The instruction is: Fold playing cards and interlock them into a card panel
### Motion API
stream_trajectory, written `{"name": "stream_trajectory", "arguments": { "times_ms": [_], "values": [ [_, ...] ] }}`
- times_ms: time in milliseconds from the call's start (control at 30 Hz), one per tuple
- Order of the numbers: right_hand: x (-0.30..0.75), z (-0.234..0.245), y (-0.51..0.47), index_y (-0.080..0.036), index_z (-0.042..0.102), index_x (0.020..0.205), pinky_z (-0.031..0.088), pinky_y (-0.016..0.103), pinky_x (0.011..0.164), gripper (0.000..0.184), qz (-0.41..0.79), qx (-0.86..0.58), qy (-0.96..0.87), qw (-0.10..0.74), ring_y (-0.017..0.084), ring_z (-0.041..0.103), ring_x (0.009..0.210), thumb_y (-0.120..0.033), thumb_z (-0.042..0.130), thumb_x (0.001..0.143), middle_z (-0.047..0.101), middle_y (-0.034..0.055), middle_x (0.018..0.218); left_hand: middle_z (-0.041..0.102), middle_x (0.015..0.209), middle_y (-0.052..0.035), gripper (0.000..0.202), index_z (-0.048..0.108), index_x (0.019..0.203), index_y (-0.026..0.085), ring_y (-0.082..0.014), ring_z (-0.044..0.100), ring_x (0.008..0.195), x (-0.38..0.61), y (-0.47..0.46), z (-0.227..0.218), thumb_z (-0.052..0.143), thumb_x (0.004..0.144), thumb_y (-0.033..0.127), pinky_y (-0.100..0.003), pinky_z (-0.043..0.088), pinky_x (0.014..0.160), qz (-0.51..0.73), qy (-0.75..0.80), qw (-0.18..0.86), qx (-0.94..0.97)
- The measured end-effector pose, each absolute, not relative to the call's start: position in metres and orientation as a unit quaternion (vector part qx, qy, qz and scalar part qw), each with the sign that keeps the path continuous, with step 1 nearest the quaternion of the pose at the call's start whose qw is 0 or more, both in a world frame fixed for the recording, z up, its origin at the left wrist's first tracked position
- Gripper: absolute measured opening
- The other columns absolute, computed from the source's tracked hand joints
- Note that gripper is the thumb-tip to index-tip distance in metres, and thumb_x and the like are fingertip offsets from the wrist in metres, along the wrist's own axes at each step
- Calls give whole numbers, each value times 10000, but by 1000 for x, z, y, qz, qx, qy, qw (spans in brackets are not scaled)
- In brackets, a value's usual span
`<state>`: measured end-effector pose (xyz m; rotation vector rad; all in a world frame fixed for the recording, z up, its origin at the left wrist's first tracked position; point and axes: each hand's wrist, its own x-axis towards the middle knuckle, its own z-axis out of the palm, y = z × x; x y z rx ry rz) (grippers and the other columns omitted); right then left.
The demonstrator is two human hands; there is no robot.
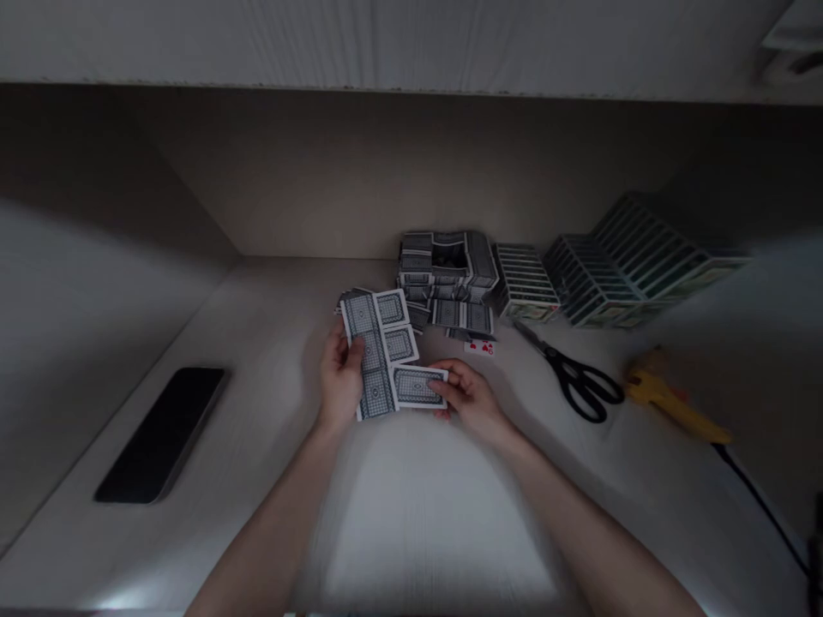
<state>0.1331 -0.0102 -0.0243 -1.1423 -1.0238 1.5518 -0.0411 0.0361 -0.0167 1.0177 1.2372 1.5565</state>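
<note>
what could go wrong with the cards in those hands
The loose playing cards overlap unevenly between the left hand and right hand, so they could slip and scatter. The stacked card structure sits close behind them, so a stray knock might topple it. The black-handled scissors lie just beyond the right hand, so a careless sideways reach could catch them.

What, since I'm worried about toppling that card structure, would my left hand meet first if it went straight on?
Past the playing cards it already holds, the left hand would probably meet the loose cards at the foot of the card structure, though depth is hard to judge here.
</note>
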Motion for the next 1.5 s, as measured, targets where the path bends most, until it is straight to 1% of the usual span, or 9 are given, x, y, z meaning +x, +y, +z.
{"name": "stream_trajectory", "arguments": {
  "times_ms": [200, 333, 567, 767, 833, 933, 1100, 1267, 1500],
  "values": [
    [137, -25, -11, -218, 522, 852, 361, 189, 341, 255, 644, -479, -415, 429, 72, 451, 373, -349, 632, 662, 598, -49, 620, 610, 1077, -75, 455, 464, 1195, 218, -178, 588, 942, -43, 35, -18, 551, 758, 311, -336, 442, 856, 615, 500, 442, 421],
    [138, -26, -10, -214, 536, 846, 350, 182, 329, 230, 636, -481, -430, 423, 70, 442, 348, -329, 625, 667, 577, -60, 558, 600, 1096, -73, 482, 436, 1226, 222, -173, 579, 961, -43, 34, -19, 542, 767, 322, -331, 439, 866, 613, 498, 425, 442],
    [140, -27, -10, -198, 578, 824, 339, 171, 329, 211, 640, -480, -427, 422, 59, 426, 365, -309, 635, 654, 578, -50, 574, 602, 1094, -74, 504, 415, 1249, 216, -175, 582, 950, -39, 30, -17, 539, 771, 318, -325, 451, 850, 592, 498, 437, 459],
    [143, -19, -10, -204, 579, 964, 391, 184, 412, 342, 669, -449, -425, 412, 64, 476, 451, -296, 659, 644, 626, -18, 715, 623, 1043, -64, 525, 407, 1255, 232, -172, 599, 910, -37, 29, -14, 551, 761, 340, -312, 471, 809, 601, 498, 435, 449],
    [144, -18, -10, -185, 605, 942, 392, 187, 451, 323, 681, -432, -427, 409, 67, 484, 487, -301, 662, 645, 627, -8, 711, 621, 1049, -59, 534, 394, 1263, 245, -169, 598, 916, -37, 28, -10, 549, 763, 349, -303, 470, 808, 616, 493, 436, 432],
    [143, -18, -10, -151, 646, 824, 376, 195, 470, 247, 675, -438, -427, 413, 69, 467, 488, -328, 654, 653, 605, -6, 641, 614, 1064, -61, 478, 462, 1205, 218, -178, 584, 950, -36, 26, -6, 534, 764, 389, -292, 464, 810, 620, 497, 462, 393],
    [141, -23, -9, -150, 641, 845, 367, 210, 491, 283, 652, -461, -404, 446, 76, 474, 518, -355, 657, 650, 614, 13, 721, 640, 966, -65, 378, 561, 1001, 161, -198, 604, 875, -29, 23, -5, 525, 745, 437, -303, 478, 738, 561, 504, 543, 370],
    [142, -27, -7, -156, 641, 809, 382, 229, 511, 279, 647, -462, -401, 454, 89, 495, 528, -379, 659, 643, 627, 20, 739, 627, 984, -39, 313, 523, 993, 195, -163, 592, 877, -25, 21, -11, 520, 760, 404, -281, 460, 759, 548, 521, 464, 461],
    [142, -24, -7, -156, 658, 780, 397, 234, 518, 266, 654, -458, -416, 435, 98, 510, 525, -386, 655, 647, 631, 12, 680, 599, 1033, -62, 319, 457, 1050, 184, -159, 572, 916, -27, 20, -14, 474, 803, 387, -295, 442, 807, 533, 542, 390, 520]
  ]
}}
